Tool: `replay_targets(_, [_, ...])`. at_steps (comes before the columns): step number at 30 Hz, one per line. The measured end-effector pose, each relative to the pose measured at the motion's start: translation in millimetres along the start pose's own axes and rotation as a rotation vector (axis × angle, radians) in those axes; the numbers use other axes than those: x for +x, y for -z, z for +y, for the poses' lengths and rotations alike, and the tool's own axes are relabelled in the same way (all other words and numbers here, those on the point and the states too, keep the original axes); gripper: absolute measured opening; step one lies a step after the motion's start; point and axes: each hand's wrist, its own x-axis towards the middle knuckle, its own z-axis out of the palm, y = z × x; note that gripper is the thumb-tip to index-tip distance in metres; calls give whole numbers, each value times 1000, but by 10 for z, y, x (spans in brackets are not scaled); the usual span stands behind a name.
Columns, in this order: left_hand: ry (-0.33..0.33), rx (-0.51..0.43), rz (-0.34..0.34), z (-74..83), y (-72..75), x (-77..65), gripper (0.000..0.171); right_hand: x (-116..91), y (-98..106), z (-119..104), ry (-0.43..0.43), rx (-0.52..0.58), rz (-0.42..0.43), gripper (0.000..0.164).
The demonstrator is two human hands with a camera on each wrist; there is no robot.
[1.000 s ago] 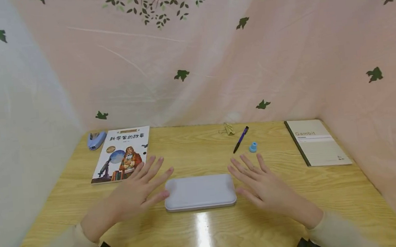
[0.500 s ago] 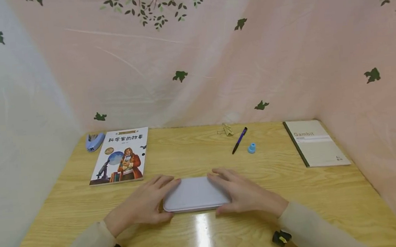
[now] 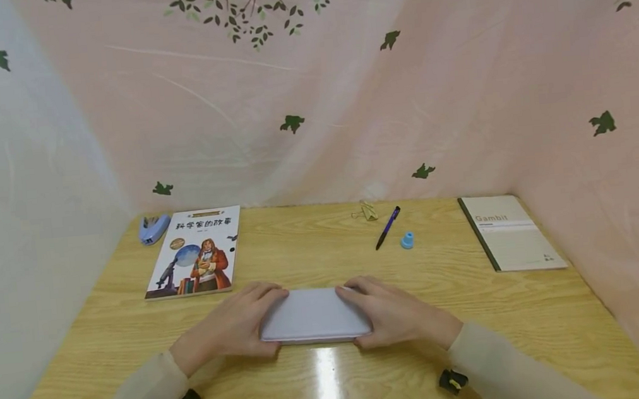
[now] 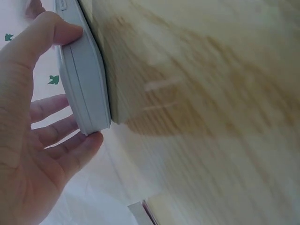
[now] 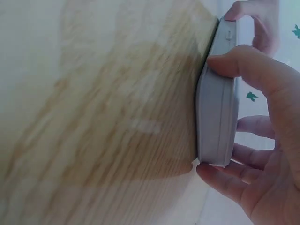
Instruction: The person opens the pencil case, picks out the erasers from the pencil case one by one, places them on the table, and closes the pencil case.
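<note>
A flat, pale lilac hard case [image 3: 315,314] with rounded corners lies lengthwise before me on the wooden table. My left hand [image 3: 230,327] grips its left end, thumb at the near side and fingers round the far edge. At the opposite end, my right hand [image 3: 400,315] holds it the same way. In the left wrist view, the thumb presses the near wall of the case [image 4: 84,79], where a seam runs along the side. The right wrist view shows a small catch on the near wall of the case [image 5: 218,112]; its underside sits close over the tabletop.
Back left, a picture-covered book [image 3: 193,252] lies beside a blue stapler-like object [image 3: 154,230]. Beyond the case are a gold binder clip [image 3: 369,211], a dark purple pen [image 3: 388,228] and a small blue cone-shaped piece [image 3: 407,240]. A notebook [image 3: 511,233] lies at right. Cloth walls surround the table.
Both hands, spread open beside the case a second ago, have come inward and down and now grip its two ends. The case has hardly shifted, and the other objects have stayed put.
</note>
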Motion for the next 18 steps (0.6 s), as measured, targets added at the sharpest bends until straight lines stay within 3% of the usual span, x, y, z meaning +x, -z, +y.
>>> replay_targets(12, [-58,63,39,-27,-2,63,90,76,29,37,8,-28,-6,92])
replay_targets(18, [-82,70,50,-28,-33,77,92,69,66,83,16,42,-17,89])
